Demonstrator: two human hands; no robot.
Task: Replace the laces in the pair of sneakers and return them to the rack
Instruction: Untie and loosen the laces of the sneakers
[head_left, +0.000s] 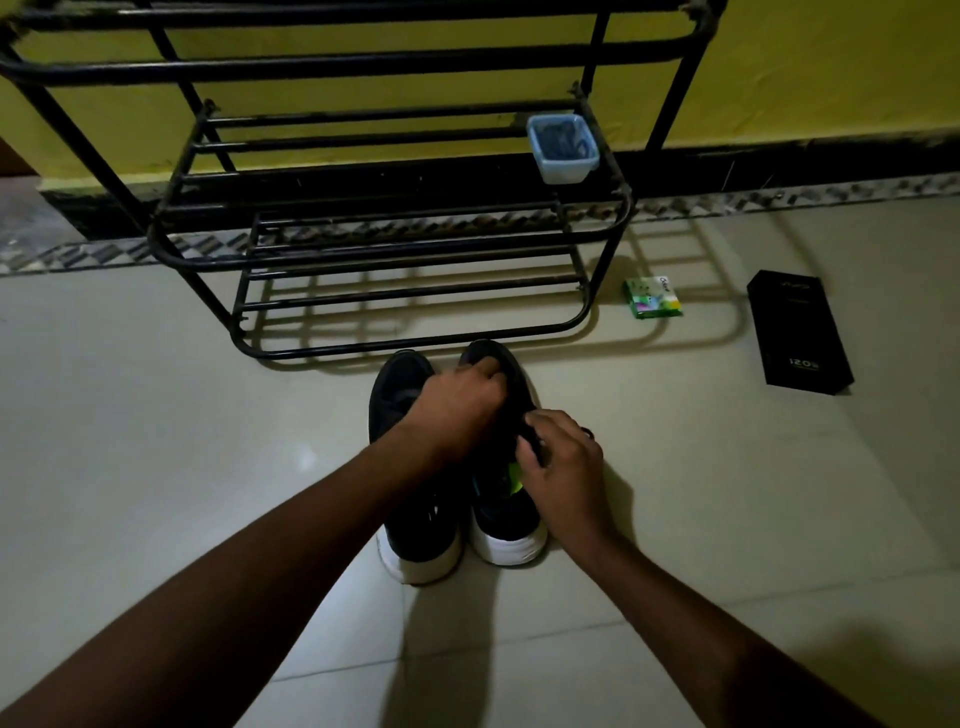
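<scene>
Opening on the left with the black metal rack (363, 249), standing on the tiled floor (156, 415) against the yellow wall (831, 78), at twelve o'clock from the shoes. Down in front of it, just off the lowest rail, the left sneaker (397, 395): black upper, white sole, toe to twelve o'clock, heel to six, flat on the floor. Reaching across over it from seven o'clock, the left hand (457, 410), fingers curled down and gripping the forefoot of the right sneaker (506, 525). Side by side with its partner, same toe-to-twelve heading, a flash of green near the tongue. Coming in from five o'clock, the right hand (566, 467), fingertips pinched on something dark at the lacing area of that same shoe. Lace or tongue, too dim to tell. Up at one o'clock, a pale blue tub (563, 150) perched on the right end of a middle shelf, something dark inside. Further right on the floor, at two o'clock, a small green packet (653, 297). Well beyond it, a black box (800, 332) lying flat.
</scene>
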